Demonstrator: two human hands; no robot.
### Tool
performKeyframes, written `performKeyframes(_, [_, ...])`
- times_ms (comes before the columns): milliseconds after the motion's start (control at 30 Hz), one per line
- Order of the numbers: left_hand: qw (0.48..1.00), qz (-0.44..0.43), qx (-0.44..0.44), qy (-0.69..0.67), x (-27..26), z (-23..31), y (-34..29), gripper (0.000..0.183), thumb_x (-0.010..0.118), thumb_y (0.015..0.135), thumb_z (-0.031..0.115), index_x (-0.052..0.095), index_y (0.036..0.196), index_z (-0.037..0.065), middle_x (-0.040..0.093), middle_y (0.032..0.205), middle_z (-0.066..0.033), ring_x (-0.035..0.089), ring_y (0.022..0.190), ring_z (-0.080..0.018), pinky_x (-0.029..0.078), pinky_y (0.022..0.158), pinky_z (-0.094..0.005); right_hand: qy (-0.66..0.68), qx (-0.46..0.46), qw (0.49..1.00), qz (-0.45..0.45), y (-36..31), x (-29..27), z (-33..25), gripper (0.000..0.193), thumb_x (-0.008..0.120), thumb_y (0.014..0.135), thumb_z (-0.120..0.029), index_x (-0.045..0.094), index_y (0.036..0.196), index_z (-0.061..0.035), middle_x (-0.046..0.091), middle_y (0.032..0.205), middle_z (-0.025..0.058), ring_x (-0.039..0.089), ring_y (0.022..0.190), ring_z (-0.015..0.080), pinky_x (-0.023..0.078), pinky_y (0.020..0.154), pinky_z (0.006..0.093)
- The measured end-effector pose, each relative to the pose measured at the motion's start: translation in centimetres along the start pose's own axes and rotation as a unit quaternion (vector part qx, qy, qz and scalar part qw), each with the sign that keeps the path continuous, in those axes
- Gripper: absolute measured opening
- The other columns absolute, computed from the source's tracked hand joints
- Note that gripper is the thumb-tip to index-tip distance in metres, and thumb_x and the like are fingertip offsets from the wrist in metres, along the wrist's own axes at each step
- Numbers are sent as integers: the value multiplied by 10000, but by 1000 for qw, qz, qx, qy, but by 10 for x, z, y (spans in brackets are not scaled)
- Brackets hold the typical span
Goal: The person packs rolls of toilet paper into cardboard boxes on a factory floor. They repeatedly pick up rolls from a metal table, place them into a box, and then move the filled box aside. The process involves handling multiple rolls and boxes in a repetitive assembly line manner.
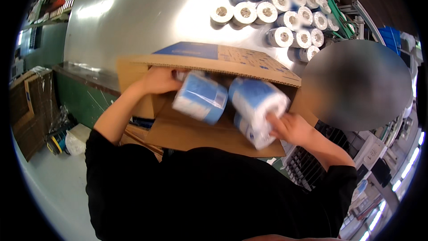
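An open cardboard box (pixel 187 139) lies tilted in front of my body, its flaps spread and its opening toward me. My left hand (pixel 161 79) reaches in at the upper left, fingers closed at the end of a blue-and-white plastic-wrapped paper roll (pixel 200 98). My right hand (pixel 290 127) comes from the right. Its fingers grip the end of another wrapped paper roll (pixel 256 96), blurred by motion. Under that one a further wrapped roll (pixel 253 131) partly shows, at the box's lower flap. The box's inside is mostly hidden.
Beyond the box, a shiny metal table (pixel 129 22) bears several wrapped paper rolls (pixel 245 13) standing at its far right. A green frame (pixel 341 20) edges that side. A blurred round patch hides part of the right. Cardboard (pixel 38 107) leans at the left.
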State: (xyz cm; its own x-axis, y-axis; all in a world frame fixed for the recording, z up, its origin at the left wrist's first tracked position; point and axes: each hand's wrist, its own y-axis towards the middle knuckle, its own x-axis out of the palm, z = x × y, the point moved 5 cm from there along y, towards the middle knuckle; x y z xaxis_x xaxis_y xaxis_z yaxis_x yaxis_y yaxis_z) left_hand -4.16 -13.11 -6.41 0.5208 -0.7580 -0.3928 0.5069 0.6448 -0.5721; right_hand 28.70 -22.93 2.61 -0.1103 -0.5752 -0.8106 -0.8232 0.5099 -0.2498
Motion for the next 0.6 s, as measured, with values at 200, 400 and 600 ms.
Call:
performKeyframes(200, [789, 47, 78, 608, 86, -59, 31, 341, 632, 743, 263, 671, 1024, 74, 521, 1150, -159, 445, 1077, -314, 354, 912, -410, 134, 234, 956, -118, 106, 88, 44, 662, 678, 804, -173, 295, 1305, 29, 617, 735, 258, 626, 737, 431, 508, 638, 481])
performKeyframes(400, [805, -96, -23, 585, 89, -135, 64, 339, 579, 844, 293, 659, 1116, 105, 511, 1231, -174, 399, 1212, -364, 310, 1038, -465, 146, 257, 953, -60, 237, 191, 61, 710, 687, 783, -164, 274, 1323, 38, 638, 814, 265, 636, 789, 420, 525, 707, 463])
performKeyframes(600, [899, 34, 246, 360, 22, -2, -12, 391, 651, 825, 208, 605, 1202, 112, 570, 1180, -123, 582, 1051, -291, 482, 876, -375, 220, 206, 953, 0, 279, 266, 67, 747, 646, 774, -142, 268, 1408, -24, 651, 867, 257, 645, 820, 399, 527, 738, 460])
